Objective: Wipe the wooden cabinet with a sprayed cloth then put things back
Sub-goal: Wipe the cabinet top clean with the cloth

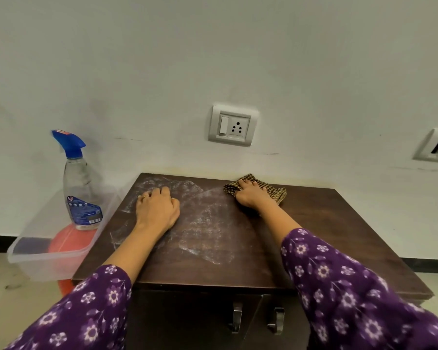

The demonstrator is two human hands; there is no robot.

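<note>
1. The right grip (pixel 252 195) is closed over a bunched checked cloth (pixel 280 194) and presses it to the wooden cabinet (pixel 314 223) at the far edge of its top, just right of centre.
2. The left grip (pixel 157 208) holds nothing. With fingers bent, it rests on the far-left part of the top.
3. Wiping looks part done: whitish streaks (pixel 202 223) cover the left and middle of the top, while the right side shows dark and plain.
4. Putting things back looks not yet begun. The spray bottle (pixel 82 188) stands in a clear plastic box (pixel 36 248) left of the cabinet.
5. The cabinet's sides are out of view, and of its front only two metal handles (pixel 234 317) show.
6. An orange object (pixel 71 241) under the box is half hidden.
7. Whether the cloth is damp, and which things belong on top, cannot be told.
</note>
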